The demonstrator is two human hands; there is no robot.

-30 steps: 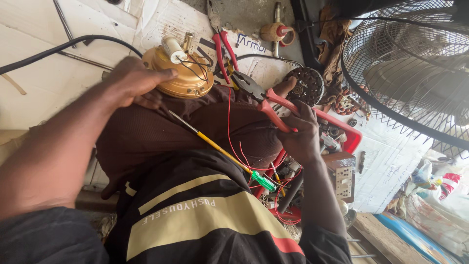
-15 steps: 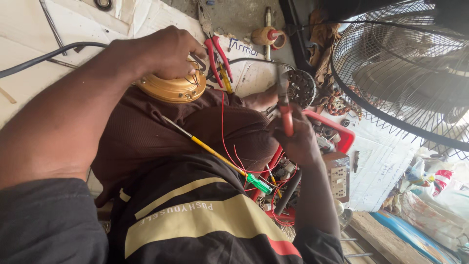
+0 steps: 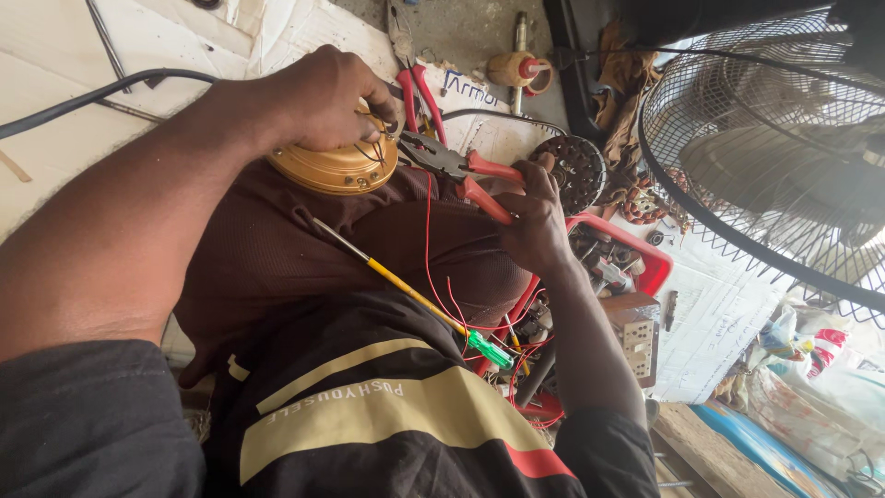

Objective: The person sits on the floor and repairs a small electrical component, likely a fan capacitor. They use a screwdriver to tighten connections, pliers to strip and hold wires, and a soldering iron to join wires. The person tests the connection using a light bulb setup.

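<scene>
Two hands busy: left hand (image 3: 323,97) fingers clamp down on brass motor (image 3: 336,166); right hand (image 3: 535,217) fingers wrapped round red-handled pliers (image 3: 461,166), nose at motor wires.

Two hands: left hand (image 3: 323,97), right hand (image 3: 535,217). One gold motor housing (image 3: 336,166). Two red-handled pliers: one (image 3: 461,171) held, one (image 3: 417,88) farther off. One yellow-shafted screwdriver (image 3: 406,290). One fan (image 3: 774,157) at right. One red tray (image 3: 645,254).
</scene>
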